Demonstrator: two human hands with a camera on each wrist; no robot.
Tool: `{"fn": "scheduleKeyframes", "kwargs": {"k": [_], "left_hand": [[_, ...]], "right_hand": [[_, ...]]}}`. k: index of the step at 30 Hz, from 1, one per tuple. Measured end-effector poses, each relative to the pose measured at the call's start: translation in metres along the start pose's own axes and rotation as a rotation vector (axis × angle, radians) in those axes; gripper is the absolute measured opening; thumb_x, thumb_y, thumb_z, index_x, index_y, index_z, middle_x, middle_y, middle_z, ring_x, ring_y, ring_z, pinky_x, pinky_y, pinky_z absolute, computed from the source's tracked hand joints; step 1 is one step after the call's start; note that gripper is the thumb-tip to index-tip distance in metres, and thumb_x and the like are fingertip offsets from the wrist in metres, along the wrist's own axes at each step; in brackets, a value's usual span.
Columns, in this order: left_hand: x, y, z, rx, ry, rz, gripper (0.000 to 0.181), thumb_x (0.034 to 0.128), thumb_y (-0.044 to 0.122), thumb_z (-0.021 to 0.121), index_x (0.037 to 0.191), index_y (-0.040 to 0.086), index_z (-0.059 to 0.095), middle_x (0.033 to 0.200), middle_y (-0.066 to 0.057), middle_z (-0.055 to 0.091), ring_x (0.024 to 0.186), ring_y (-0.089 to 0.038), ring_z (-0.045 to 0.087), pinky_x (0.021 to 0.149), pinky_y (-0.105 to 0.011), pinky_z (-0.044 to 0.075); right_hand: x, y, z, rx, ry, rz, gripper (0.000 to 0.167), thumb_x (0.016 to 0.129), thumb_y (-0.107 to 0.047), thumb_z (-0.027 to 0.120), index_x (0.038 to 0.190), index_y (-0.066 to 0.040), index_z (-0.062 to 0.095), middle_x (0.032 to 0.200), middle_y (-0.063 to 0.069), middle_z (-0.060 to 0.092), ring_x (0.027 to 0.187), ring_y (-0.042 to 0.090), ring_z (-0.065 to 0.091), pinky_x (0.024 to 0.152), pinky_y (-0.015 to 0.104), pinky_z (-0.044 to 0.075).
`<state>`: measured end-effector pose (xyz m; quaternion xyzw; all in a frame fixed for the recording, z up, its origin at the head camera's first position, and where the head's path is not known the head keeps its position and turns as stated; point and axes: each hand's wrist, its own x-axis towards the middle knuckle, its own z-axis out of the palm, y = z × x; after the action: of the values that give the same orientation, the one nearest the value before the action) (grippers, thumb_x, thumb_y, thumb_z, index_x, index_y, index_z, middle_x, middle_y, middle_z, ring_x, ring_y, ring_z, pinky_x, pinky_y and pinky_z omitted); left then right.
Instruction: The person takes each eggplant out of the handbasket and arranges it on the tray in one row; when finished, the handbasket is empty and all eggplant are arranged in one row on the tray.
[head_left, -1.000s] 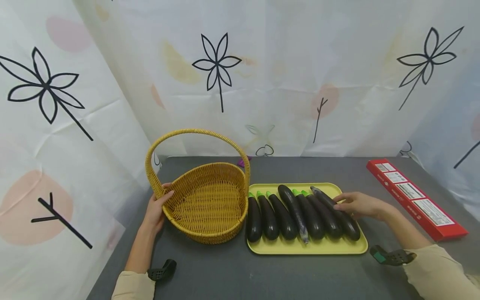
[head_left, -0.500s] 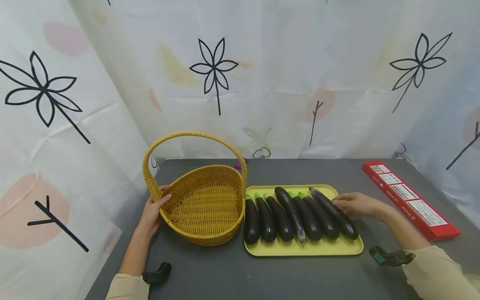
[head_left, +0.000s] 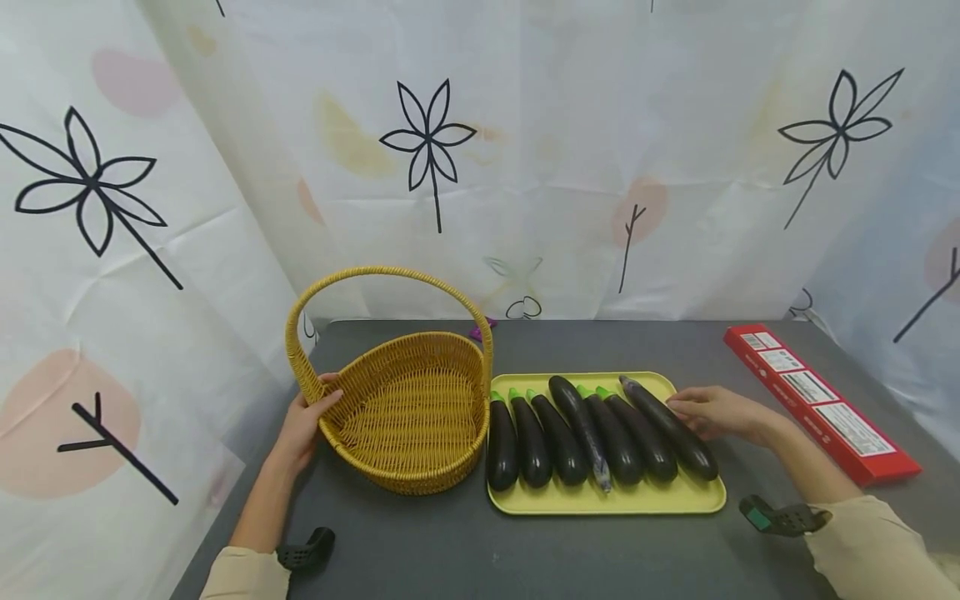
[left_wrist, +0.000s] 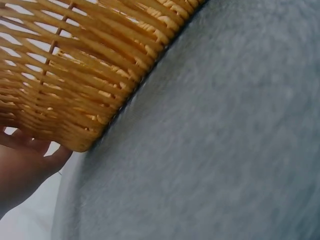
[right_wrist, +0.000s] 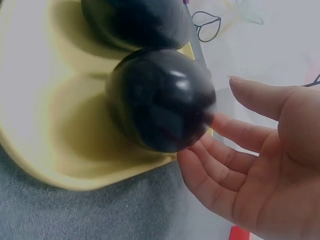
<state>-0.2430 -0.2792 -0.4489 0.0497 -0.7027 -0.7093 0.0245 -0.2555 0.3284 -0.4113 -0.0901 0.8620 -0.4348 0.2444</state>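
Observation:
My left hand [head_left: 302, 425] grips the left rim of a woven yellow-brown basket [head_left: 420, 481], close to the foot of its tall arched handle. The thumb lies over the rim inside and the fingers are outside. In the left wrist view the basket's woven side [left_wrist: 95, 85] rises beside the hand [left_wrist: 25, 165]. A yellow tray [head_left: 600, 502] bears a row of dark eggplants. My right hand [head_left: 723, 412] is at the rightmost eggplant [head_left: 675, 429]. In the right wrist view, fingertips touch that eggplant's side [right_wrist: 165, 100], while the thumb [right_wrist: 260, 97] stands apart from it.
Right of the tray, a long red box [head_left: 825, 400] with white labels lies slantwise on the dark grey table [head_left: 495, 554]. A small purple item [head_left: 480, 329] shows behind the basket. A patterned white curtain [head_left: 555, 167] stands along the back.
The head view has shifted slightly. My left forearm has swung a little to the left while the hand stays on the basket rim. The right hand remains at the rightmost eggplant.

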Motion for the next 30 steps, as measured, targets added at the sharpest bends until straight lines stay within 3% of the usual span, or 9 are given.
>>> {"fn": "scheduleKeyframes", "kwargs": {"k": [4, 8, 12, 16, 19, 21, 24, 27, 30], "left_hand": [[0.001, 0.000, -0.008, 0.114, -0.029, 0.014, 0.052, 0.0962, 0.030, 0.059, 0.139, 0.006, 0.040, 0.130, -0.001, 0.042, 0.106, -0.007, 0.049, 0.087, -0.025, 0.038], [0.000, 0.001, -0.018, 0.183, -0.106, 0.073, 0.060, 0.0978, 0.030, 0.056, 0.145, 0.002, 0.031, 0.141, -0.011, 0.038, 0.109, -0.005, 0.048, 0.090, -0.024, 0.035], [-0.001, 0.003, -0.029, 0.141, -0.213, 0.179, 0.056, 0.1027, 0.026, 0.046, 0.149, 0.004, 0.024, 0.139, -0.005, 0.042, 0.114, -0.004, 0.048, 0.090, -0.022, 0.036], [0.001, 0.001, -0.040, 0.023, -0.327, 0.287, 0.047, 0.1072, 0.029, 0.022, 0.148, 0.006, 0.025, 0.133, 0.010, 0.047, 0.120, -0.003, 0.045, 0.091, -0.022, 0.037], [0.007, 0.000, -0.046, 0.023, -0.326, 0.308, 0.051, 0.1065, 0.034, 0.013, 0.142, 0.002, 0.030, 0.128, 0.011, 0.052, 0.118, -0.005, 0.047, 0.094, -0.028, 0.039], [0.014, 0.002, -0.050, 0.191, -0.269, 0.313, 0.055, 0.1062, 0.036, 0.014, 0.140, -0.004, 0.032, 0.129, 0.000, 0.055, 0.116, -0.010, 0.051, 0.092, -0.034, 0.042], [0.025, 0.018, -0.052, 0.545, -0.188, 0.262, 0.056, 0.1059, 0.038, 0.023, 0.140, -0.006, 0.034, 0.133, -0.022, 0.050, 0.121, -0.032, 0.048, 0.094, -0.051, 0.039], [0.042, 0.045, -0.052, 0.879, -0.167, 0.283, 0.056, 0.1055, 0.036, 0.030, 0.142, -0.007, 0.033, 0.138, -0.034, 0.037, 0.126, -0.048, 0.035, 0.096, -0.060, 0.032], [0.059, 0.082, -0.047, 1.134, -0.144, 0.341, 0.056, 0.1045, 0.034, 0.035, 0.142, -0.007, 0.033, 0.139, -0.037, 0.032, 0.127, -0.054, 0.028, 0.098, -0.065, 0.025]], "right_hand": [[0.002, 0.002, 0.001, -0.019, 0.015, -0.007, 0.054, 0.100, -0.031, 0.051, 0.131, 0.012, 0.043, 0.112, 0.017, 0.057, 0.099, 0.027, 0.056, 0.083, 0.046, 0.048], [0.002, 0.003, 0.001, -0.045, 0.039, -0.027, 0.054, 0.099, -0.030, 0.052, 0.131, 0.013, 0.043, 0.116, 0.022, 0.058, 0.098, 0.027, 0.057, 0.081, 0.045, 0.050], [0.003, 0.006, -0.001, -0.062, 0.055, -0.044, 0.055, 0.099, -0.029, 0.052, 0.131, 0.013, 0.043, 0.117, 0.025, 0.057, 0.097, 0.027, 0.057, 0.079, 0.043, 0.051], [0.004, 0.011, -0.005, -0.047, 0.060, -0.043, 0.056, 0.099, -0.029, 0.052, 0.133, 0.014, 0.040, 0.114, 0.022, 0.058, 0.094, 0.026, 0.057, 0.079, 0.043, 0.051], [0.003, 0.015, -0.009, -0.065, 0.063, -0.046, 0.055, 0.100, -0.029, 0.051, 0.132, 0.014, 0.041, 0.111, 0.019, 0.058, 0.094, 0.027, 0.058, 0.078, 0.043, 0.051], [0.002, 0.018, -0.016, -0.181, 0.068, -0.080, 0.051, 0.099, -0.027, 0.053, 0.128, 0.014, 0.046, 0.110, 0.021, 0.059, 0.096, 0.033, 0.059, 0.078, 0.045, 0.050], [0.004, 0.021, -0.034, -0.569, 0.139, -0.155, 0.044, 0.094, -0.026, 0.061, 0.119, 0.009, 0.057, 0.110, 0.026, 0.058, 0.101, 0.045, 0.056, 0.082, 0.054, 0.046], [0.006, 0.015, -0.062, -0.983, 0.276, -0.150, 0.048, 0.088, -0.031, 0.067, 0.117, 0.006, 0.060, 0.119, 0.033, 0.052, 0.113, 0.054, 0.043, 0.090, 0.064, 0.034], [0.004, -0.007, -0.092, -1.139, 0.369, -0.071, 0.059, 0.089, -0.033, 0.064, 0.129, 0.008, 0.049, 0.134, 0.036, 0.037, 0.124, 0.057, 0.026, 0.098, 0.068, 0.019]]}}
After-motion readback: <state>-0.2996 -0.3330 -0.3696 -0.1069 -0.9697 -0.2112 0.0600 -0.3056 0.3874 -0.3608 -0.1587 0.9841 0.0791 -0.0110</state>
